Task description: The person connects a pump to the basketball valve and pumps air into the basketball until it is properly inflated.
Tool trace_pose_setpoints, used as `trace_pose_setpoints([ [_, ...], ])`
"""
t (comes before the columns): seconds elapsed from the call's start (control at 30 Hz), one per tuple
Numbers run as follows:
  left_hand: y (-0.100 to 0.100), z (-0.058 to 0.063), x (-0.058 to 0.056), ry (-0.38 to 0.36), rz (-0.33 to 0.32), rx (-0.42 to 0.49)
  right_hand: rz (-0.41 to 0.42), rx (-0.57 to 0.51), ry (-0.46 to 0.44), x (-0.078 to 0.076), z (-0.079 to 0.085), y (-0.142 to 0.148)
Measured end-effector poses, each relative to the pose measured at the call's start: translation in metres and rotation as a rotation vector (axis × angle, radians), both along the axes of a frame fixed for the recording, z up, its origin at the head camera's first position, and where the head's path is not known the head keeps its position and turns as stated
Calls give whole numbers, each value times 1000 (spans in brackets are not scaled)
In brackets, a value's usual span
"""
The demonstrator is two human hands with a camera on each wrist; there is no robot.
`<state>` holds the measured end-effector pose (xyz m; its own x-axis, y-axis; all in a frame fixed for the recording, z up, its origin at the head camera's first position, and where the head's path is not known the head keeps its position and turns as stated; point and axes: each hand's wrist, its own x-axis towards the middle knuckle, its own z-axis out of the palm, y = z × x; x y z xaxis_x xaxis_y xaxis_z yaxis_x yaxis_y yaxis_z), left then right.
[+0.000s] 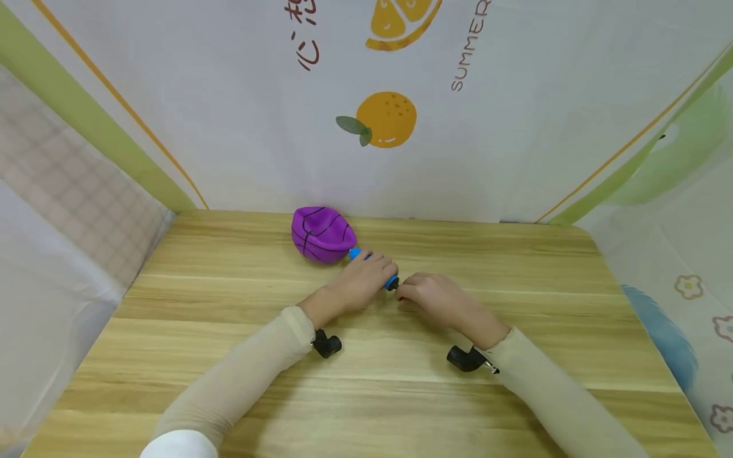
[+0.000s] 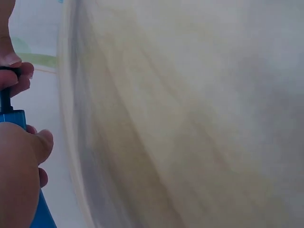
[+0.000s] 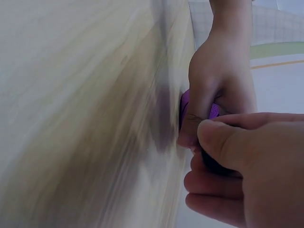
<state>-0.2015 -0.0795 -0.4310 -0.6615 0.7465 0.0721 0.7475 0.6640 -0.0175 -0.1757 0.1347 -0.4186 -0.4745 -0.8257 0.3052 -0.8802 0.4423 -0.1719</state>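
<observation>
A partly caved-in purple ball [image 1: 322, 236] with black seam lines sits near the back of the table. Against its right side is the blue end of a small hand pump [image 1: 356, 253]. My left hand [image 1: 357, 283] grips the pump's blue barrel, covering most of it. From the barrel's near end a black rod [image 2: 5, 99] sticks out. My right hand [image 1: 438, 299] pinches the black handle [image 3: 216, 164] on that rod between thumb and fingers. Whether a needle enters the ball cannot be seen.
Both hands are above a light wood-grain table [image 1: 378, 407]. A white cloth [image 1: 258, 127] printed with oranges hangs along its back edge, and other printed cloths hang at the sides. A black wrist camera mount [image 1: 328, 344] sits on the left sleeve, another [image 1: 465, 359] on the right.
</observation>
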Motion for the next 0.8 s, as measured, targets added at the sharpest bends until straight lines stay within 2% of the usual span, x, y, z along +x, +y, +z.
trace_pose_setpoints([
  [0.13,-1,0,-3,10,-20,10,-2,10,-7,2,2,5],
  [0.3,-1,0,-4,-12,-19,21,8,42,-45,11,8,19],
  [0.53,-3,0,-4,-30,0,36,-16,88,-158,27,22,41],
  [0.8,-2,1,-4,-45,-2,50,-45,105,-290,34,30,54],
])
